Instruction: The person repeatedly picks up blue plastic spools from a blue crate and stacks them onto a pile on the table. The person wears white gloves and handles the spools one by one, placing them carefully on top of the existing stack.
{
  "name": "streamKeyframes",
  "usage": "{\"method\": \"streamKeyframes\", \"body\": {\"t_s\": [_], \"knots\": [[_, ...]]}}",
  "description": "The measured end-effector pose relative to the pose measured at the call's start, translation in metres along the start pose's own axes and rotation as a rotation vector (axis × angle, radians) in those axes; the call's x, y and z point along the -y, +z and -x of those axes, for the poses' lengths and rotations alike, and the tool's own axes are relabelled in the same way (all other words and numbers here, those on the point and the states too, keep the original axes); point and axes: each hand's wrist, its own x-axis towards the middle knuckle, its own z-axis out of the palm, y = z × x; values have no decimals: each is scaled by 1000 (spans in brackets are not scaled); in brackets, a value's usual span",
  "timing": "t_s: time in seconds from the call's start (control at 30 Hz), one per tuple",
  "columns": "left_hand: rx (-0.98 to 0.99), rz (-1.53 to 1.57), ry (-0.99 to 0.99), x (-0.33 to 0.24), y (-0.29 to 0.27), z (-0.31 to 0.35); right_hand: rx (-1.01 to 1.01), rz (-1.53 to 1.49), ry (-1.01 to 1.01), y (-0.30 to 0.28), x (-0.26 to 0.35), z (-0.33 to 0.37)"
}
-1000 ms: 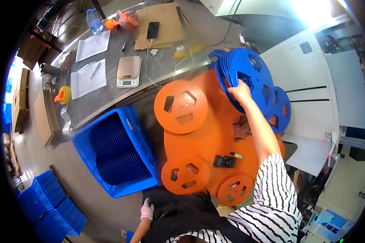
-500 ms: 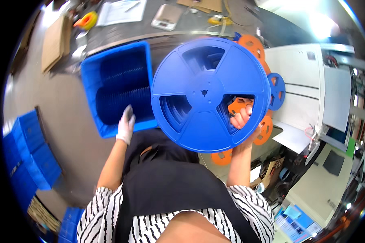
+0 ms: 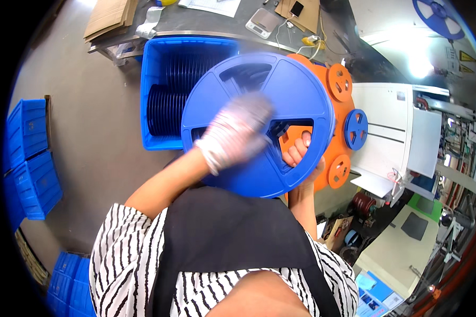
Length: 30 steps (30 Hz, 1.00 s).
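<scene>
A large blue plastic reel (image 3: 259, 169) with window cut-outs fills the space in front of my chest, its flat face toward me. My bare right hand (image 3: 297, 153) grips it at the right, fingers showing through the lower right window. My left hand (image 3: 235, 129), in a pale glove with dark fingertips, lies across the reel's hub and is smeared by motion. Its fingers cannot be made out, nor whether it touches the reel. Further reel edges show behind the front face. Beyond it on the left stands a blue bin (image 3: 145, 121) holding several upright dark blue reels (image 3: 166, 113).
Right of the reel stands an orange frame (image 3: 330, 129) bearing smaller orange discs (image 3: 339, 83) and a blue disc (image 3: 356, 129). A grey workbench (image 3: 190, 24) with a small scale (image 3: 263, 22) lies ahead. Blue crates (image 3: 37, 179) are stacked at left; a white machine (image 3: 381, 108) stands right.
My left hand has swung from beside the bin over to the front of the reel. The right hand keeps its grip on the reel. The view has shifted somewhat.
</scene>
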Motion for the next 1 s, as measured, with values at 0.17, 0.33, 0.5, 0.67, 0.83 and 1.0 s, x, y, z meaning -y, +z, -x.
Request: {"method": "streamKeyframes", "body": {"t_s": [0.17, 0.33, 0.5, 0.67, 0.83, 1.0], "knots": [[6, -286, -79, 109, 0, 87, -144, 63, -65, 15, 1, 0], [209, -2, 328, 82, -33, 102, -109, -75, -16, 19, 7, -10], [185, -84, 250, 86, -11, 114, -224, 164, -33, 41, 10, -24], [31, 539, -58, 91, -11, 136, -398, 547, 2, 41, 22, -31], [-136, 1712, -668, 88, -29, 163, -529, 517, -13, 16, 21, -19], [-309, 1896, -757, 103, -17, 188, -602, 449, -54, -4, 27, 5]]}}
